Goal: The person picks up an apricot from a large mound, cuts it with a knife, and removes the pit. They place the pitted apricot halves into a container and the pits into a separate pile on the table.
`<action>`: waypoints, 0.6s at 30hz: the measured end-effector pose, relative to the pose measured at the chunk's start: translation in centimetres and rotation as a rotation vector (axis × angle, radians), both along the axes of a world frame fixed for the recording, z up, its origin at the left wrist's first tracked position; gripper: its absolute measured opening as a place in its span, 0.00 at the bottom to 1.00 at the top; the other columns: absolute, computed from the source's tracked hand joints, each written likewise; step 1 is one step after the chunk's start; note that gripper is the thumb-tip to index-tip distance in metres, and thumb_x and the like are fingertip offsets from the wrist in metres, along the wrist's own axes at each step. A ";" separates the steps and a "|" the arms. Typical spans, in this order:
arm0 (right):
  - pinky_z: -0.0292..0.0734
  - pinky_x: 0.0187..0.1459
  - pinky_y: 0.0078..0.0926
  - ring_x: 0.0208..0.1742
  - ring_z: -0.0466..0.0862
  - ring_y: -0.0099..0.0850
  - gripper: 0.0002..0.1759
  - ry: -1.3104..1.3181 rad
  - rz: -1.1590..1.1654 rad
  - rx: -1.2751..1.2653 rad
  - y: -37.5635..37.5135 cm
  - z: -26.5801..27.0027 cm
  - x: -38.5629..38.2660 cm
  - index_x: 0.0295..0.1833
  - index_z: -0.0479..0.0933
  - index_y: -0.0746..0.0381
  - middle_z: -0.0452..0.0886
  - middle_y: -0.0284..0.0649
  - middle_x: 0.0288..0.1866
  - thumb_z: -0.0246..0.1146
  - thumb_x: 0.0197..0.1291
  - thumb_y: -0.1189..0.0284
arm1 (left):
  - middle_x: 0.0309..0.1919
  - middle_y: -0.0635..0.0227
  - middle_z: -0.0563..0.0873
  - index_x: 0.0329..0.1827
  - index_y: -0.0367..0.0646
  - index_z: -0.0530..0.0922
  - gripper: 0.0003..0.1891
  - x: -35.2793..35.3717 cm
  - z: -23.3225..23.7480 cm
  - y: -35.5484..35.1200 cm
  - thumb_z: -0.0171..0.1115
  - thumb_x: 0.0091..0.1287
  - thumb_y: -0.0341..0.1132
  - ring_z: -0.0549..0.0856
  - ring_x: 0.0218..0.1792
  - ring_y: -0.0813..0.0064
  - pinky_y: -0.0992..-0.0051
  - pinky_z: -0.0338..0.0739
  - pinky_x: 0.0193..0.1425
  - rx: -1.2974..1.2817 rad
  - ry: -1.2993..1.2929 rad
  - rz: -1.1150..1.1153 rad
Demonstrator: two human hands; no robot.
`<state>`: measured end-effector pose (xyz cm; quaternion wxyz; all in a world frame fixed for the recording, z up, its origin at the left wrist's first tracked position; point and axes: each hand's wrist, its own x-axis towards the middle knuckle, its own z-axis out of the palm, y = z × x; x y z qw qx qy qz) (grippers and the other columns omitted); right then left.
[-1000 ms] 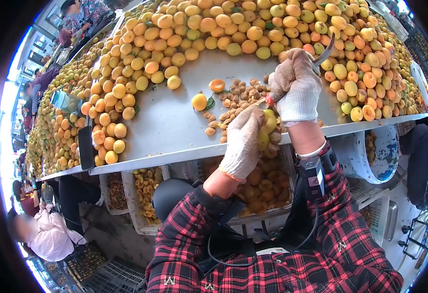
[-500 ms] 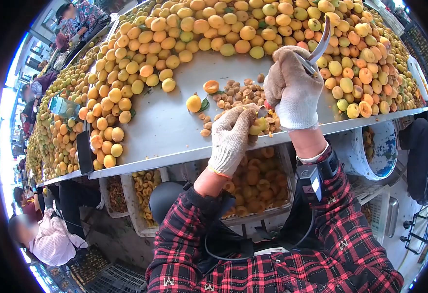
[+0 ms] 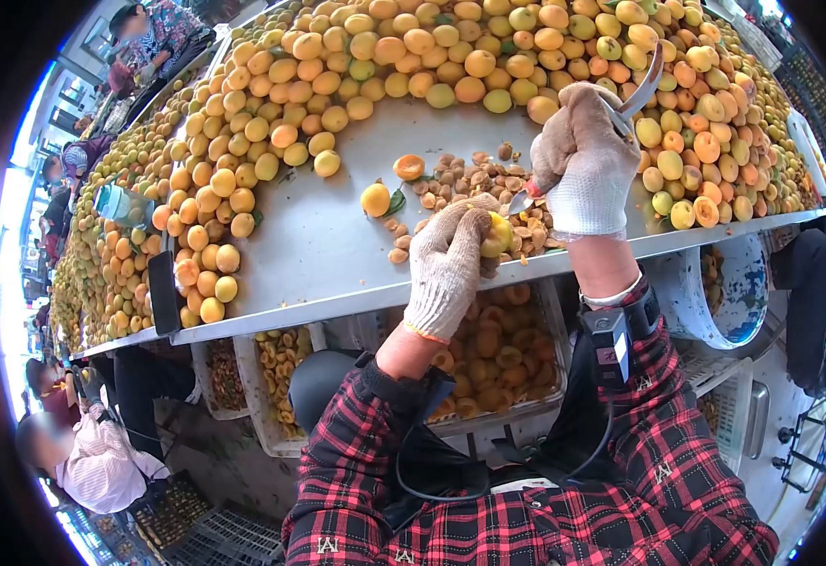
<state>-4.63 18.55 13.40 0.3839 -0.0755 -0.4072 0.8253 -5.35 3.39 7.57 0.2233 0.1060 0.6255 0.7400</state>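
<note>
My left hand (image 3: 446, 259), in a knit work glove, is closed around a yellow-green apricot (image 3: 497, 236) at the table's front edge. In my gloved right hand (image 3: 585, 162) is a knife; its short blade (image 3: 522, 202) points down-left at the apricot, the tip close to the fruit. A curved metal piece (image 3: 645, 83) sticks out above the same fist; how it joins the knife is hidden. Behind the hands lies a heap of brown apricot pits (image 3: 474, 179). A halved apricot (image 3: 408, 167) and a whole apricot (image 3: 375, 199) with a leaf rest left of the pits.
Apricots (image 3: 432, 57) are piled around the metal table (image 3: 300, 236). Beneath its edge stand a crate of apricot halves (image 3: 498, 363) and another container of halves (image 3: 286, 368). A white bucket (image 3: 729, 292) is at right, a dark phone-like slab (image 3: 162, 292) at left. Other people sit along the left.
My right hand has moved right and slightly up, drawing the knife back from the apricot, so more of the blade shows. My left hand stays nearly in place, with the apricot turned a little.
</note>
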 end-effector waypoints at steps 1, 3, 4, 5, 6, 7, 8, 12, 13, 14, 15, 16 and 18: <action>0.60 0.13 0.23 0.11 0.67 0.22 0.07 -0.019 -0.002 -0.015 0.0 0.0 0.0 0.41 0.78 0.64 0.70 0.32 0.15 0.62 0.69 0.71 | 0.32 0.69 0.85 0.51 0.36 0.83 0.13 0.1 0.0 0.1 0.54 0.76 0.34 0.83 0.28 0.83 0.82 0.78 0.28 0.001 0.000 0.001; 0.60 0.13 0.24 0.11 0.66 0.23 0.08 -0.029 -0.028 -0.005 -0.3 -0.2 -0.2 0.39 0.78 0.64 0.69 0.32 0.14 0.62 0.69 0.71 | 0.31 0.70 0.83 0.49 0.37 0.82 0.12 0.4 0.3 0.3 0.55 0.76 0.36 0.81 0.24 0.84 0.84 0.76 0.25 -0.032 0.003 0.034; 0.60 0.13 0.24 0.11 0.66 0.23 0.08 -0.028 -0.029 -0.005 -0.3 -0.3 -0.2 0.39 0.78 0.64 0.69 0.32 0.14 0.62 0.69 0.71 | 0.31 0.70 0.83 0.49 0.37 0.82 0.12 0.3 0.1 0.3 0.55 0.76 0.36 0.81 0.24 0.84 0.84 0.76 0.25 -0.032 0.003 0.034; 0.60 0.13 0.25 0.10 0.66 0.23 0.08 -0.022 -0.002 -0.038 -0.2 -0.4 -0.2 0.39 0.78 0.65 0.69 0.32 0.14 0.62 0.69 0.71 | 0.31 0.70 0.83 0.50 0.37 0.82 0.12 0.3 -0.2 0.3 0.56 0.76 0.35 0.81 0.24 0.84 0.84 0.76 0.25 -0.020 -0.001 0.042; 0.60 0.13 0.25 0.10 0.66 0.23 0.08 -0.015 0.026 -0.070 -0.2 -0.5 -0.3 0.39 0.77 0.65 0.68 0.32 0.14 0.62 0.69 0.71 | 0.31 0.70 0.83 0.50 0.37 0.82 0.11 0.3 -0.2 0.4 0.56 0.75 0.35 0.80 0.24 0.84 0.84 0.75 0.25 -0.009 -0.005 0.051; 0.60 0.13 0.25 0.10 0.66 0.23 0.08 -0.015 0.027 -0.070 -0.3 -0.6 -0.3 0.39 0.77 0.65 0.68 0.32 0.14 0.62 0.69 0.71 | 0.31 0.70 0.83 0.50 0.37 0.82 0.11 0.3 -0.1 0.4 0.56 0.75 0.35 0.80 0.24 0.84 0.84 0.75 0.25 -0.009 -0.005 0.052; 0.59 0.13 0.25 0.10 0.66 0.24 0.08 -0.019 0.033 -0.075 -0.3 -0.7 -0.3 0.39 0.77 0.65 0.68 0.32 0.14 0.62 0.69 0.71 | 0.31 0.70 0.83 0.50 0.38 0.83 0.11 0.4 0.1 0.5 0.56 0.75 0.35 0.80 0.24 0.84 0.84 0.75 0.25 -0.014 -0.024 0.055; 0.59 0.13 0.24 0.10 0.66 0.24 0.07 -0.045 0.037 -0.100 -0.3 -1.0 -0.6 0.41 0.77 0.64 0.68 0.33 0.14 0.62 0.69 0.71 | 0.31 0.72 0.82 0.51 0.39 0.83 0.11 0.5 0.2 0.5 0.57 0.74 0.34 0.79 0.25 0.85 0.84 0.74 0.24 -0.005 -0.095 0.040; 0.59 0.13 0.24 0.10 0.66 0.24 0.07 -0.046 0.036 -0.100 -0.5 -1.0 -0.5 0.41 0.77 0.64 0.68 0.33 0.14 0.62 0.69 0.71 | 0.31 0.72 0.82 0.51 0.39 0.83 0.11 0.5 0.1 0.6 0.57 0.74 0.34 0.79 0.25 0.85 0.84 0.74 0.24 -0.005 -0.095 0.038; 0.59 0.13 0.24 0.10 0.66 0.23 0.07 -0.068 0.058 -0.088 -0.8 -1.0 -0.3 0.41 0.77 0.64 0.68 0.32 0.14 0.61 0.70 0.71 | 0.31 0.73 0.82 0.51 0.39 0.83 0.11 0.4 0.0 0.6 0.57 0.74 0.34 0.78 0.25 0.86 0.83 0.74 0.24 -0.022 -0.056 0.050; 0.59 0.13 0.23 0.10 0.65 0.23 0.07 -0.090 0.081 -0.076 -1.0 -0.9 -0.2 0.40 0.77 0.64 0.68 0.32 0.14 0.61 0.70 0.71 | 0.32 0.73 0.82 0.51 0.39 0.83 0.11 0.4 0.0 0.7 0.57 0.74 0.34 0.78 0.25 0.86 0.83 0.73 0.24 -0.038 -0.016 0.063; 0.59 0.13 0.23 0.10 0.65 0.23 0.07 -0.089 0.081 -0.075 -1.0 -0.9 -0.2 0.40 0.77 0.64 0.68 0.32 0.14 0.61 0.70 0.71 | 0.32 0.73 0.82 0.51 0.39 0.83 0.11 0.4 0.2 0.7 0.57 0.74 0.34 0.78 0.25 0.86 0.83 0.73 0.24 -0.037 -0.015 0.063; 0.59 0.13 0.23 0.10 0.65 0.22 0.07 -0.104 0.069 -0.120 -1.0 -1.0 -0.4 0.40 0.76 0.64 0.68 0.32 0.14 0.61 0.70 0.71 | 0.31 0.74 0.81 0.50 0.39 0.83 0.11 0.5 0.5 0.6 0.56 0.75 0.34 0.78 0.25 0.86 0.84 0.72 0.23 -0.061 -0.036 0.051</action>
